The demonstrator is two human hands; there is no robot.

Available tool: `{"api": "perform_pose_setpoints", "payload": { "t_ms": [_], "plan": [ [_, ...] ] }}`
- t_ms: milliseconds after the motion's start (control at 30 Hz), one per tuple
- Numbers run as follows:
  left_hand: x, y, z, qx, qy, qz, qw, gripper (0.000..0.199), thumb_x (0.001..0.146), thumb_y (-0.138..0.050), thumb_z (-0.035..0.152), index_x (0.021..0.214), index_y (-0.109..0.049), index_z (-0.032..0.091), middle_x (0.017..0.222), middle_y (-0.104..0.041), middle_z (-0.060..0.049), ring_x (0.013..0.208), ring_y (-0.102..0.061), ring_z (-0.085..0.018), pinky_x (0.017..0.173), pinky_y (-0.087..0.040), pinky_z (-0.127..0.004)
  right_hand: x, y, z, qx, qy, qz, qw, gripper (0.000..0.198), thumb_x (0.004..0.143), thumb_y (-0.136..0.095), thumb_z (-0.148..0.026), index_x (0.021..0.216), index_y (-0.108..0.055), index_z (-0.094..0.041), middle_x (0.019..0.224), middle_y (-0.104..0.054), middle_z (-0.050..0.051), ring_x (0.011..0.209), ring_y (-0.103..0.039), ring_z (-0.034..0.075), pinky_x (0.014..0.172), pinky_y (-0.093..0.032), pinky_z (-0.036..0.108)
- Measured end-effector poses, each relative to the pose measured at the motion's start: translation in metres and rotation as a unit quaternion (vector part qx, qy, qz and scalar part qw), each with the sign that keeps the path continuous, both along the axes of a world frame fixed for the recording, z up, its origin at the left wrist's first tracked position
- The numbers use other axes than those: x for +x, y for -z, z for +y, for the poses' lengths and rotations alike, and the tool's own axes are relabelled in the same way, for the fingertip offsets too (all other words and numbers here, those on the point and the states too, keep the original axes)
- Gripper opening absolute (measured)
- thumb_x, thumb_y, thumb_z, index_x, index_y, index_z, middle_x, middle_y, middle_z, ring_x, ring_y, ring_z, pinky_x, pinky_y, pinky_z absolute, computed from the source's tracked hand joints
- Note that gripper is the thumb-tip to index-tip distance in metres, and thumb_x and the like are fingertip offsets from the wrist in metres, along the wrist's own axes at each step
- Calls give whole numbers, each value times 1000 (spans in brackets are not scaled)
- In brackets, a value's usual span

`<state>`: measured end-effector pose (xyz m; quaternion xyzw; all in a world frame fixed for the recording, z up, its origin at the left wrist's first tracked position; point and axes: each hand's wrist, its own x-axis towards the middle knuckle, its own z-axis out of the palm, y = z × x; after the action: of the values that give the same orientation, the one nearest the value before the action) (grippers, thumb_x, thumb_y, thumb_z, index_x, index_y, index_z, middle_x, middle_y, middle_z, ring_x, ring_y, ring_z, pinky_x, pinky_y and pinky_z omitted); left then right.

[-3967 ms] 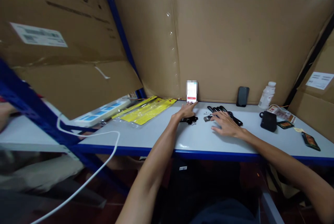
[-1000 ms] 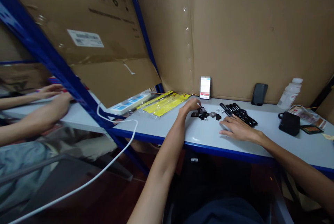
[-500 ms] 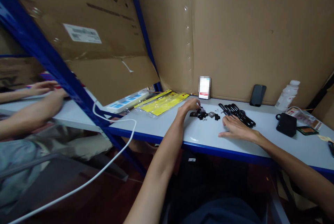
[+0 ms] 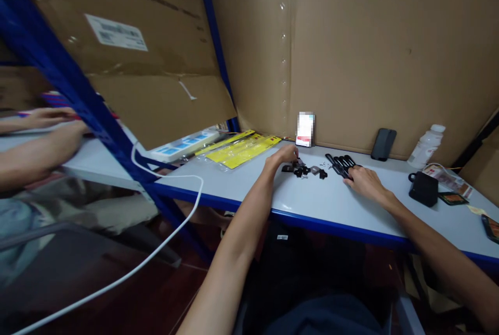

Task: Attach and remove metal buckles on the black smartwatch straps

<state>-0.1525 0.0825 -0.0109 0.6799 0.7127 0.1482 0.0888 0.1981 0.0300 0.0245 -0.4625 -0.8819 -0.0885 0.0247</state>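
My left hand (image 4: 284,155) rests at the far side of a small heap of black and grey metal pieces (image 4: 302,170), its fingers bent together at the heap's edge. What those fingertips pinch, if anything, is hidden. To the right lies a row of glossy black handles (image 4: 340,162), side by side and slanting. Over their near end my right hand (image 4: 365,183) is closed, thumb and fingers around a handle. The palm covers the rest of that end. Tiny silver bits (image 4: 324,165), perhaps screws, lie between the heap and the handles.
Yellow-topped clear packets (image 4: 241,152) and a white power strip (image 4: 187,145) lie at left. A lit phone (image 4: 304,129) and a dark phone (image 4: 383,144) lean on the cardboard wall (image 4: 351,54). A bottle (image 4: 427,146) and black case (image 4: 423,189) stand right. Another person's arms (image 4: 47,142) are far left.
My right hand has moved from above the table beside the handles onto their near end, and its spread fingers have closed. My left hand stays by the heap. The view has shifted slightly.
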Motion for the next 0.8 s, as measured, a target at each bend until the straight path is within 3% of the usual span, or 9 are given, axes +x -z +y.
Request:
{"api": "perform_pose_setpoints", "payload": {
  "t_ms": [167,367,533,633,800],
  "plan": [
    [1,0,-4,-7,-14,-13,1000,24,73,-74,17,96,-82,19,93,-77,-5,87,-69,-20,76,-49,-25,-3,1,-3,-17,19,-16,1000,35,103,-48,-39,106,-73,-15,106,-75,19,99,-71,33,80,-47,38],
    [15,-14,-13,34,-11,-11,999,38,75,-76,22,113,-77,19,115,-76,-11,101,-69,-23,83,-50,-27,-4,3,-3,-8,21,-12,1000,35,101,-45,-36,103,-73,-15,103,-75,19,96,-71,34,76,-47,38],
    [42,-26,-22,13,62,-3,998,41,74,-82,35,112,-77,24,110,-76,-6,95,-69,-23,75,-49,-25,-4,6,0,-12,30,-12,999,36,101,-45,-36,106,-73,-15,105,-75,20,98,-71,34,79,-47,39],
    [57,-25,-24,-12,127,-1,992,50,67,-86,28,116,-77,26,103,-77,-4,91,-69,-22,72,-47,-23,-5,7,1,-11,33,-12,999,35,100,-46,-36,107,-73,-15,106,-75,20,99,-71,35,78,-47,39],
    [68,-18,-21,-41,177,-28,983,43,64,-85,22,106,-78,25,91,-75,0,84,-68,-19,68,-45,-22,-7,7,0,-16,42,-10,999,36,100,-46,-37,108,-74,-15,106,-76,20,99,-71,34,80,-47,37]
  ]
}}
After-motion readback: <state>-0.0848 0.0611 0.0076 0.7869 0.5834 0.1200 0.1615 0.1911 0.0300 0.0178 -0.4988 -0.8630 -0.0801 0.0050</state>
